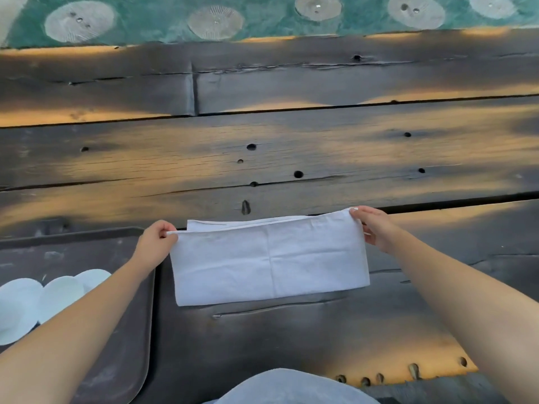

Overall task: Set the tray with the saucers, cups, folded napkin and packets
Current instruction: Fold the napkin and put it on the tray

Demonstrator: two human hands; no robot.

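Note:
A white napkin (269, 259) lies folded into a long strip on the dark wooden table, right of the tray. My left hand (156, 243) pinches its upper left corner and my right hand (372, 225) pinches its upper right corner, the top layer slightly lifted. A dark brown tray (128, 316) sits at the lower left. On it rest white saucers (61, 290), overlapping, partly hidden by my left forearm. No cups or packets show.
The table of dark weathered planks (262, 158) with knots and holes stretches away from me. Beyond its far edge is a green floor with pale round patches (215, 21). A pale grey garment (291, 386) on my lap shows at the bottom.

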